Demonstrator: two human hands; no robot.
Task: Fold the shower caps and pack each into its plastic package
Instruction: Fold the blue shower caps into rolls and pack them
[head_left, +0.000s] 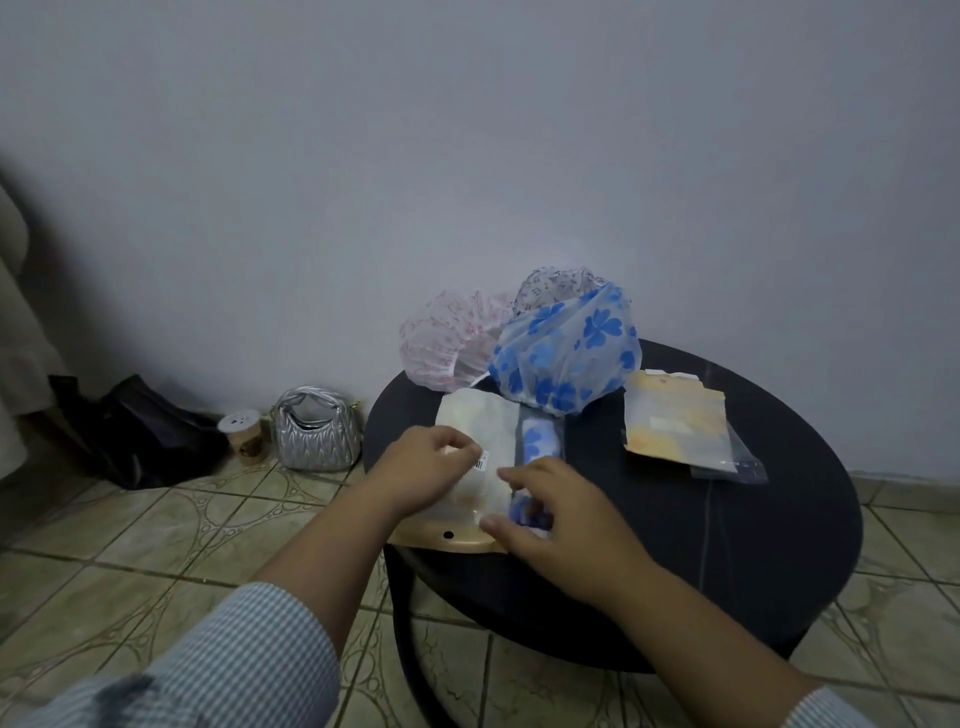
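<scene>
A white plastic package (483, 426) with a barcode label lies on the round black table (727, 545), and my left hand (421, 467) pinches its near left side. Beside it lies a folded blue-flowered shower cap (540, 436) as a narrow strip. My right hand (561, 514) grips the near end of that strip, right next to the package's mouth. Behind them stand a puffed blue-flowered cap (571, 348), a pink-patterned cap (452, 343) and a dark-patterned cap (556, 286).
A few more flat packages (675, 421) lie on the table's right side. On the tiled floor to the left stand a silver handbag (317, 431), a paper cup (244, 436) and a black bag (135, 431) against the wall.
</scene>
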